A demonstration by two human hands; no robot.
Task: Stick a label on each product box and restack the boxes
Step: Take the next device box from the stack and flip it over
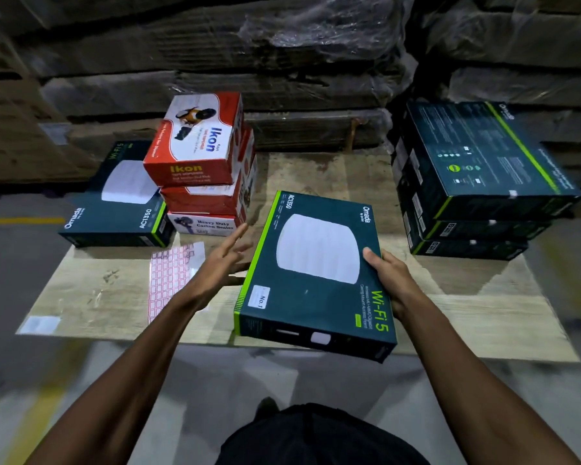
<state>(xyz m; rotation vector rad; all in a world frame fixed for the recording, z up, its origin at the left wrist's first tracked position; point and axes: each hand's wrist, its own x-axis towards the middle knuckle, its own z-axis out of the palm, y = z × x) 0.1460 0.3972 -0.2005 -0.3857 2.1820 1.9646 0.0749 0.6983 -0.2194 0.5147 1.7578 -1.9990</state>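
The right hand (388, 280) grips the right edge of a dark Wi-Fi box (316, 273), held tilted above the table (467, 307) near its front edge, long axis running front to back. A "No. 1" label (260, 297) sits near its front-left corner. The left hand (227, 260) is released, fingers straight, partly hidden behind the box's left edge. The label sheet (171, 273) lies left of it.

The dark box (316, 273) gripped by the right hand (391, 280) reads "Omada", "AC1350", "Wi-Fi 5"; its white sticker (261, 298) says "No. 1". Beyond the left hand (227, 260), red boxes (198, 146) read "Ikon"; the lowest box (203, 223) reads "Heavy Duty Carton Sealer".
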